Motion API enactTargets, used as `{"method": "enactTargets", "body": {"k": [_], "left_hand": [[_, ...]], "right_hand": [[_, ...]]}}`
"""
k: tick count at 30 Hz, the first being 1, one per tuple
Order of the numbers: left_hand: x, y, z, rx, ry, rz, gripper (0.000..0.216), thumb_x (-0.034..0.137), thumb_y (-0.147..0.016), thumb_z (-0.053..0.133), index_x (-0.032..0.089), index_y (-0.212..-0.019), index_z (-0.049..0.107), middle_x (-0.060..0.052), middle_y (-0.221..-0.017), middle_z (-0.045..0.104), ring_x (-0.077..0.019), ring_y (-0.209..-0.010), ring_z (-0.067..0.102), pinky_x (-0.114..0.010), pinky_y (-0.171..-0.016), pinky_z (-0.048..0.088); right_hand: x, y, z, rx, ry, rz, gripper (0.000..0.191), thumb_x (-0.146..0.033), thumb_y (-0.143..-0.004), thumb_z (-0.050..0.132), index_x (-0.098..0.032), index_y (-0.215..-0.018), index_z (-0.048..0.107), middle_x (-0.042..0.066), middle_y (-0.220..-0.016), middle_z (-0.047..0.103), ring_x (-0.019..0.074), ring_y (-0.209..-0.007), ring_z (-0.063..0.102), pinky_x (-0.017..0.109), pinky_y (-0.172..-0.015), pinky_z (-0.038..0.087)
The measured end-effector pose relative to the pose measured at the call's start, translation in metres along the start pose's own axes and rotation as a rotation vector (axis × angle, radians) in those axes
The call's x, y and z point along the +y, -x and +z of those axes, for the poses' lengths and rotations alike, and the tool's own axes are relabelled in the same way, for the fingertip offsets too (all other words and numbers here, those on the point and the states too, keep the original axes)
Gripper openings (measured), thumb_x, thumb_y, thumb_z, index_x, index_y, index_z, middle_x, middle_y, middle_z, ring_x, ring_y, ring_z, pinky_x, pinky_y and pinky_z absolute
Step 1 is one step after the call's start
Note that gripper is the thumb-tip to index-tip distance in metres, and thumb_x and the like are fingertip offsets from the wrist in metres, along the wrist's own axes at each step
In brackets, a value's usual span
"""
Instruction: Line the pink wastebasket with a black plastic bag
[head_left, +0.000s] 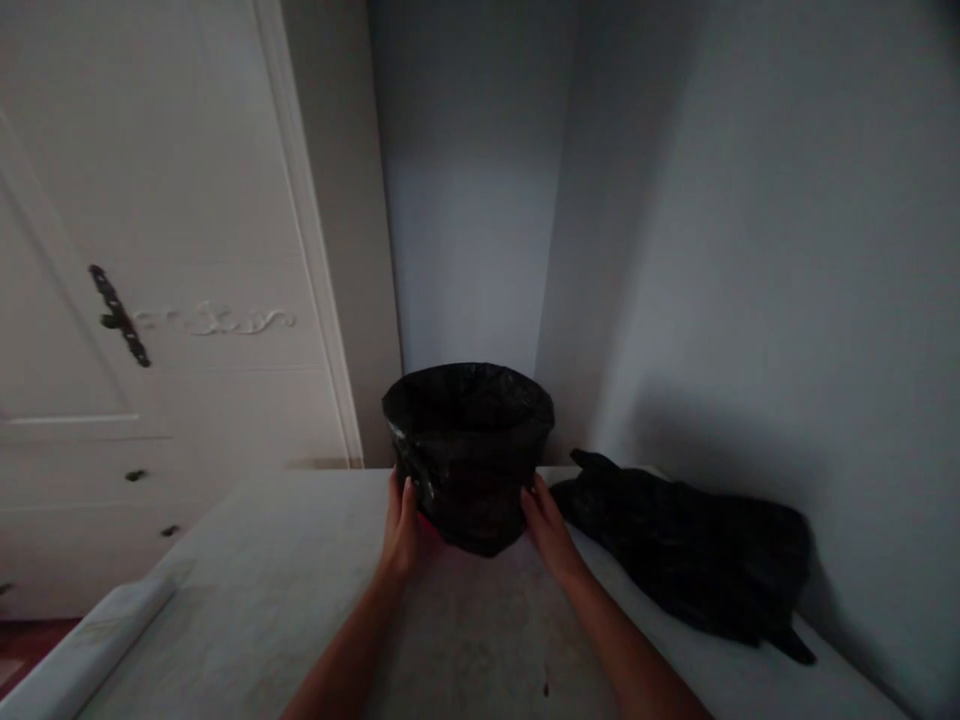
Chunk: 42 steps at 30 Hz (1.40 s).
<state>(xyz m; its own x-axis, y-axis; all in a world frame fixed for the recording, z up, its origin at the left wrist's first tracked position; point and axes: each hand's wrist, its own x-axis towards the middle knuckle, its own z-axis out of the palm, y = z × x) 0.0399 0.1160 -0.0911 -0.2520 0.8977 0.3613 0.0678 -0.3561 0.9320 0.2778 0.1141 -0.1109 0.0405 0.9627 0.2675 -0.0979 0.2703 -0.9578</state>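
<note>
A round bin (480,480) stands on the white tabletop, covered by a black plastic bag that lines it and folds down over its rim. Its wide mouth faces up, and a sliver of pink shows low on its left side under the bag's edge. My left hand (401,525) grips the bin's left side, with fingers pressed against the bag. On the opposite side, my right hand (547,525) holds it in the same way. Part of the fingers is hidden behind the bin. To the right of my right hand lies a crumpled black plastic bag (690,550).
The white table (300,580) reaches toward the corner of grey-blue walls (750,250). A white wardrobe (202,200) with a dark handle and drawers stands at the left. Near the table's left edge is a white rolled-looking strip (124,640).
</note>
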Motion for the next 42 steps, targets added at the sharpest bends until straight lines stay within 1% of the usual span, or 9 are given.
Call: {"method": "enactTargets", "body": {"k": [7,10,14,20,25,29,33,38,42], "left_hand": [[0.003,0.006,0.002,0.056,0.009,0.038,0.074,0.071,-0.102,0.040,0.024,-0.159,0.043,-0.011,-0.171,0.041,-0.0294,-0.163,0.026,-0.046,-0.133,0.021],[-0.001,0.010,0.002,0.071,0.032,0.060,0.075,0.071,-0.100,0.045,0.024,-0.159,0.043,-0.012,-0.172,0.039,-0.0313,-0.162,0.028,-0.049,-0.133,0.020],[-0.006,0.012,0.005,-0.020,0.044,0.060,0.080,0.071,-0.094,0.059,0.025,-0.158,0.045,-0.013,-0.166,0.048,-0.0355,-0.158,0.036,-0.052,-0.130,0.029],[-0.009,0.014,0.009,-0.091,0.093,0.012,0.080,0.062,-0.091,0.070,0.025,-0.157,0.044,-0.015,-0.156,0.058,-0.0359,-0.149,0.050,-0.052,-0.124,0.040],[-0.010,0.011,0.010,-0.057,0.083,0.044,0.074,0.059,-0.094,0.067,0.025,-0.156,0.046,-0.015,-0.153,0.060,-0.0341,-0.144,0.055,-0.050,-0.120,0.045],[-0.014,0.006,0.008,0.036,0.037,0.036,0.082,0.065,-0.094,0.063,0.025,-0.161,0.039,-0.018,-0.157,0.055,-0.0352,-0.142,0.056,-0.050,-0.113,0.051],[-0.016,0.003,0.004,0.090,0.043,-0.033,0.085,0.068,-0.093,0.061,0.026,-0.163,0.036,-0.017,-0.148,0.063,-0.0335,-0.128,0.066,-0.051,-0.107,0.055],[-0.015,0.004,0.001,0.116,0.106,-0.067,0.075,0.068,-0.095,0.060,0.030,-0.158,0.045,-0.013,-0.159,0.055,-0.0323,-0.142,0.056,-0.050,-0.119,0.045],[-0.015,0.004,0.001,0.094,0.156,-0.108,0.074,0.070,-0.093,0.062,0.029,-0.154,0.048,-0.014,-0.159,0.056,-0.0339,-0.148,0.051,-0.052,-0.120,0.043]], "right_hand": [[0.012,-0.002,-0.010,0.158,-0.014,-0.067,0.081,-0.072,-0.094,0.063,-0.032,-0.162,0.042,0.006,-0.173,0.038,0.0273,-0.161,0.033,0.051,-0.132,0.027],[0.021,-0.002,-0.010,0.101,-0.060,-0.107,0.080,-0.066,-0.093,0.069,-0.037,-0.163,0.040,0.005,-0.171,0.042,0.0295,-0.159,0.037,0.056,-0.130,0.030],[0.028,-0.001,-0.005,0.020,-0.095,-0.144,0.084,-0.063,-0.089,0.075,-0.037,-0.162,0.042,0.005,-0.168,0.046,0.0325,-0.154,0.046,0.059,-0.129,0.034],[0.028,-0.003,-0.001,0.067,-0.098,-0.127,0.088,-0.062,-0.081,0.083,-0.036,-0.158,0.049,0.007,-0.161,0.056,0.0343,-0.147,0.055,0.059,-0.125,0.041],[0.026,-0.006,-0.001,0.084,-0.134,-0.076,0.084,-0.061,-0.083,0.082,-0.035,-0.157,0.051,0.009,-0.154,0.062,0.0353,-0.137,0.063,0.059,-0.118,0.049],[0.023,-0.009,-0.002,0.141,-0.096,-0.091,0.071,-0.061,-0.089,0.076,-0.031,-0.152,0.058,0.011,-0.152,0.064,0.0353,-0.141,0.059,0.058,-0.122,0.044],[0.021,-0.011,-0.003,0.158,-0.069,-0.108,0.068,-0.065,-0.092,0.070,-0.029,-0.148,0.061,0.012,-0.148,0.067,0.0350,-0.140,0.060,0.059,-0.123,0.041],[0.025,-0.012,-0.007,0.218,-0.066,-0.084,0.068,-0.069,-0.091,0.068,-0.030,-0.147,0.062,0.010,-0.155,0.062,0.0344,-0.149,0.052,0.059,-0.128,0.033],[0.032,-0.013,-0.009,0.182,-0.095,-0.095,0.063,-0.064,-0.095,0.067,-0.033,-0.149,0.060,0.007,-0.157,0.060,0.0324,-0.152,0.047,0.059,-0.129,0.030]]}}
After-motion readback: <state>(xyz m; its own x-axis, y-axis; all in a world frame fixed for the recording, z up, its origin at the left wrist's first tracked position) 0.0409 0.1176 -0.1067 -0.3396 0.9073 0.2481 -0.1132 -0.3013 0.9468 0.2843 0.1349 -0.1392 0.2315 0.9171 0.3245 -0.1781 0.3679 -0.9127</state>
